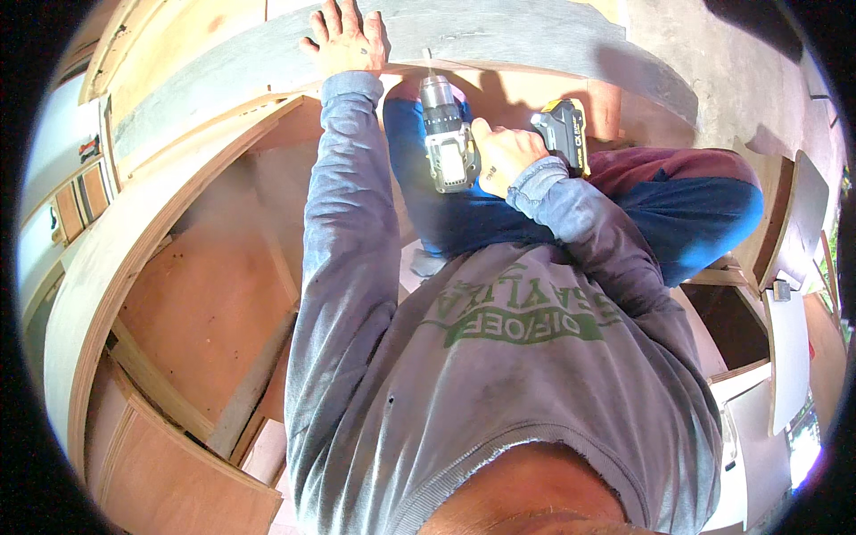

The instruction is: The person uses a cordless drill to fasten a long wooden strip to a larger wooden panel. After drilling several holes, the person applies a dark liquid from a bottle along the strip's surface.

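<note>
My right hand [506, 153] is wrapped round the handle of a cordless drill [450, 152], held above my legs. The drill's chuck and short bit point away from me, toward a long grey curved board [499, 40]. At its back end a black and yellow battery [563, 134] sticks out to the right of my hand. My left hand [346, 40] lies flat on the grey board with its fingers spread, holding nothing. Whether the bit touches the board's near edge I cannot tell.
To my left stands a curved plywood frame [116, 259] with a brown panel [209, 303] and wooden braces inside. Plywood boxes and pale panels [786, 357] stand at the right. Concrete floor [678, 53] shows at the far right, beyond the board's end.
</note>
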The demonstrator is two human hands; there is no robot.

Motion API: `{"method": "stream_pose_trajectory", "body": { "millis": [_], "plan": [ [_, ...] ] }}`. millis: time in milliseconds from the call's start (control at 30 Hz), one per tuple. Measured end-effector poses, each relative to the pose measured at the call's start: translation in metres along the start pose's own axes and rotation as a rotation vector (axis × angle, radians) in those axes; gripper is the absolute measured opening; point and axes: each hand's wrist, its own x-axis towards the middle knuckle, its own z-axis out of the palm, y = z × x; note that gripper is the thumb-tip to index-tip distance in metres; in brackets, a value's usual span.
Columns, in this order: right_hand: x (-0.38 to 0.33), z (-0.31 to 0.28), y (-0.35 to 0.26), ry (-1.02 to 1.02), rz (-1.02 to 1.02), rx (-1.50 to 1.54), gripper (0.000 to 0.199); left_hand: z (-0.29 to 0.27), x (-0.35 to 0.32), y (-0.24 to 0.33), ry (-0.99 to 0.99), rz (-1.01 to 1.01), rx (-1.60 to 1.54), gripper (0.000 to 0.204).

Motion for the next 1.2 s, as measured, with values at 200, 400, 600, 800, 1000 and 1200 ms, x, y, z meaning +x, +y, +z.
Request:
{"method": "stream_pose_trajectory", "body": {
  "millis": [200,400,600,800,1000,1200],
  "plan": [
    [0.0,-0.002,-0.003,0.024,0.048,0.041,0.033,-0.006,0.002,-0.001,0.016,0.009,-0.018,0.068],
    [0.001,0.0,0.0,-0.008,0.019,-0.016,0.029,-0.009,0.002,0.002,0.001,-0.009,-0.002,0.069],
    [-0.004,0.004,0.001,0.025,0.009,0.048,0.036,-0.006,0.005,0.001,0.004,0.004,-0.02,0.069],
    [-0.003,-0.008,0.0,0.047,0.105,0.074,0.034,-0.008,0.005,-0.004,0.032,0.03,0.008,0.067],
    [-0.004,-0.011,0.009,0.03,0.156,0.087,0.034,-0.005,0.0,-0.013,-0.027,-0.012,0.088,0.067],
    [-0.02,-0.006,0.025,0.105,0.267,0.126,0.036,-0.007,0.01,-0.014,-0.04,-0.001,0.161,0.068]
  ]
}}
